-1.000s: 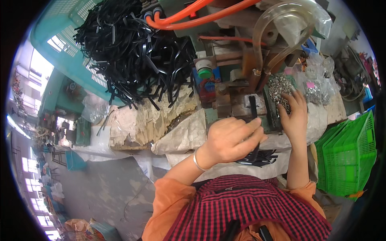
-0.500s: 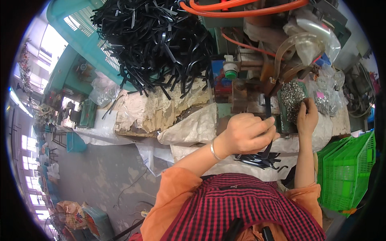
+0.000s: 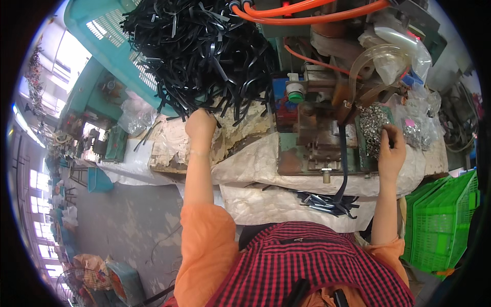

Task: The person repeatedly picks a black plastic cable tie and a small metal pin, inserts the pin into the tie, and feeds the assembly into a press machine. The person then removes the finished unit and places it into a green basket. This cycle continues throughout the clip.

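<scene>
My left hand (image 3: 201, 126) is at the near edge of a big heap of black strips (image 3: 204, 56), its fingers curled down among the strip ends. Whatever it grips is hidden under the hand. My right hand (image 3: 392, 149) rests at the right edge of a tray of small metal pieces (image 3: 373, 125), with thumb and fingers bent together; anything between them is too small to make out. Between my hands stands a machine (image 3: 321, 130). From its front a single black strip (image 3: 343, 163) hangs over the table edge, touched by neither hand.
A teal basket (image 3: 94, 51) lies tipped behind the heap. Several black strips (image 3: 330, 203) lie on white sheeting near my lap. Orange hoses (image 3: 312, 16) cross above the machine. Clear plastic bags (image 3: 417, 125) sit right of the tray, and green crates (image 3: 440, 220) stand at the lower right.
My left hand has let go of the black strip at the machine and moved left to the heap. The strip stays hanging there. My right hand has barely moved.
</scene>
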{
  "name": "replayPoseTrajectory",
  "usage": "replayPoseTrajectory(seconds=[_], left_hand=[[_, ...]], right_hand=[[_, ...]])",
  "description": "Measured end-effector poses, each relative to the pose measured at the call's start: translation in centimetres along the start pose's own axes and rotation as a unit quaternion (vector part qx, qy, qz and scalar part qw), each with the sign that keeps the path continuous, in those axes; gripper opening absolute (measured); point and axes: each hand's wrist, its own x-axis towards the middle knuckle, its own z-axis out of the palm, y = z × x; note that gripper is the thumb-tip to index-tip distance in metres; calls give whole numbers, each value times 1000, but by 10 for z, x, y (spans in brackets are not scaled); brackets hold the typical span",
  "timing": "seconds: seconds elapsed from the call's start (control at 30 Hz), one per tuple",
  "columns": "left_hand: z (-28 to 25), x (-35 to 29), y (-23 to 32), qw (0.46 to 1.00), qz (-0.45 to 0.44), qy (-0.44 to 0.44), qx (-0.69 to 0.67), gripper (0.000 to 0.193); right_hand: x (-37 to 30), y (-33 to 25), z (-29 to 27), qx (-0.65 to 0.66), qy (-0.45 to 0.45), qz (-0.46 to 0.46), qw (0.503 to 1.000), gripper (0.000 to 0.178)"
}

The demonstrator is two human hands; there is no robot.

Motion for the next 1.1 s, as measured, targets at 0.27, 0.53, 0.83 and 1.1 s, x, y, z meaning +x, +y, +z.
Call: replayPoseTrajectory(seconds=[0.27, 0.53, 0.83, 1.1], left_hand=[[62, 36, -60, 966, -73, -200, -144, 37], [-18, -63, -21, 876, 57, -171, -448, 16], [11, -113, 64, 725, 39, 1, -688, 13], [-96, -150, 140, 619, 312, 170, -701, 6]], right_hand=[[-29, 9, -45, -82, 57, 30, 995, 14], [-26, -55, -39, 87, -45, 47, 994, 18], [-13, -108, 51, 254, -40, 41, 966, 36], [-5, -133, 46, 391, -88, 148, 904, 46]])
